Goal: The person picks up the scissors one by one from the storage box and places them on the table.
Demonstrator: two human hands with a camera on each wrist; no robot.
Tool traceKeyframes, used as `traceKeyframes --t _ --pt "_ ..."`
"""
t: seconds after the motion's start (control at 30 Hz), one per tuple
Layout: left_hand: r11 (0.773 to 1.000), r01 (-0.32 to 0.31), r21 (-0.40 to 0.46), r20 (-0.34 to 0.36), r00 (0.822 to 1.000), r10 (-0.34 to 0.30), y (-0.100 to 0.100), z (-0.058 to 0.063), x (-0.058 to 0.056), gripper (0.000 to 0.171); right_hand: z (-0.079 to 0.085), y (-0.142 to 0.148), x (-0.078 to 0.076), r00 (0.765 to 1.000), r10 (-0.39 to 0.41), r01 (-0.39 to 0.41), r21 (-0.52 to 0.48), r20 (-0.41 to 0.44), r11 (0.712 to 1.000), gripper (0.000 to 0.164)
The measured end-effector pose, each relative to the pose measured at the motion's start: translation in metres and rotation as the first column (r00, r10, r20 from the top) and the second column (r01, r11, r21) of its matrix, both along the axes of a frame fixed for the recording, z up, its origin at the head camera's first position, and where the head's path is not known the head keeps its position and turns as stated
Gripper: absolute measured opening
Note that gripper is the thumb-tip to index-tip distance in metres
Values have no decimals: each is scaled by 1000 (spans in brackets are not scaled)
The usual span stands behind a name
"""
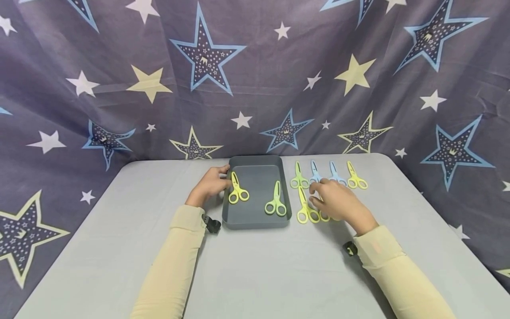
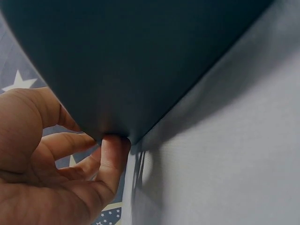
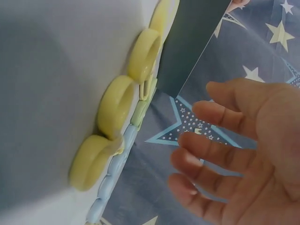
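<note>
A dark grey tray (image 1: 256,223) lies on the table, its left wall gripped near the far corner by my left hand (image 1: 210,182). In the left wrist view, the fingers (image 2: 112,159) press on the tray's outside. Inside the tray are yellow scissors (image 1: 238,193) on the left and green scissors (image 1: 276,204) at the right. My right hand (image 1: 338,200) hovers over the scissors right of the tray, fingers loosely bent and apart, holding nothing. Yellow scissors (image 1: 307,215) lie just left of it; another yellow pair (image 1: 324,216) is partly hidden under it.
Along the back lie green scissors (image 1: 299,180), two blue pairs, the left one (image 1: 314,170) and the right one (image 1: 334,169), and yellow scissors (image 1: 356,180). A star-patterned curtain (image 1: 255,79) hangs behind the pale grey table (image 1: 259,274).
</note>
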State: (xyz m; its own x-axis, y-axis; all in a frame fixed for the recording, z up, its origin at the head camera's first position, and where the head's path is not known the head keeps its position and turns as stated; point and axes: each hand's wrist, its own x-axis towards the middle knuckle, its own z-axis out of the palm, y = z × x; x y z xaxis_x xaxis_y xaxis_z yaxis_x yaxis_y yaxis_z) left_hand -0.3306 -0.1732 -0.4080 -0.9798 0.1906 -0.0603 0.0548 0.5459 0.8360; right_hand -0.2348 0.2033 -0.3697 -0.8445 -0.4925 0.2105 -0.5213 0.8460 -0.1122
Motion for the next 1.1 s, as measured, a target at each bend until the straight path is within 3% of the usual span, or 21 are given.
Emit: traceKeyframes --t 0.37,1.1 --pt "1000 7 1 4 1000 -7 1 -2 0 84 3 -20 11 984 58 -54 24 -166 998 21" --pt "1000 10 15 -2 1000 -10 0 -1 0 83 -2 -74 15 976 163 -157 49 -145 986 28"
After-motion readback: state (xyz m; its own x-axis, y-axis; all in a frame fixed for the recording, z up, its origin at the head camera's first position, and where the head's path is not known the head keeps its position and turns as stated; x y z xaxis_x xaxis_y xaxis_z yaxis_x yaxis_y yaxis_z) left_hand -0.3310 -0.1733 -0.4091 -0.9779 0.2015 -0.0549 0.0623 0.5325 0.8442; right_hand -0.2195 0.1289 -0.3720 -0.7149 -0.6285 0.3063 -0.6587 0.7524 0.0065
